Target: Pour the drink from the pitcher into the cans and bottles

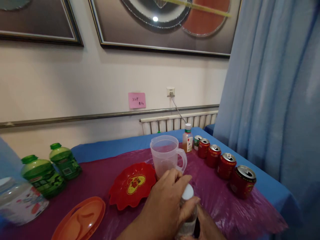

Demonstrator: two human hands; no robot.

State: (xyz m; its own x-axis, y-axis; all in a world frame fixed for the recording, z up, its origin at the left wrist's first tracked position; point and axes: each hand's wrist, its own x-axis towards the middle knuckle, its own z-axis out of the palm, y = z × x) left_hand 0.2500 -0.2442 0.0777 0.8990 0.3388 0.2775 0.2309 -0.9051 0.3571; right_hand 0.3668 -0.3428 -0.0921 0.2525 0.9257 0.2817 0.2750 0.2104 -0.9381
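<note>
A clear bottle with a white cap (pixel 187 192) stands close in front of me, low in the view. My left hand (pixel 166 196) is closed around its upper part, thumb and index finger near the cap. Lower down on the right side, my right hand (pixel 207 225) grips the same bottle; most of its fingers are hidden. Just beyond my hands is a translucent plastic pitcher (pixel 164 151), its handle towards the right. A red scalloped plate (pixel 118 191) with a yellow design lies to the left of my left hand.
An orange lid-like dish (pixel 80 220), a patterned jar (pixel 21 203) and two green bottles (pixel 43 176) are on the left. Opened red cans (pixel 226 165) line the right side, near a small labelled bottle (pixel 187 138). Purple plastic (pixel 100 173) covers the blue-clothed table.
</note>
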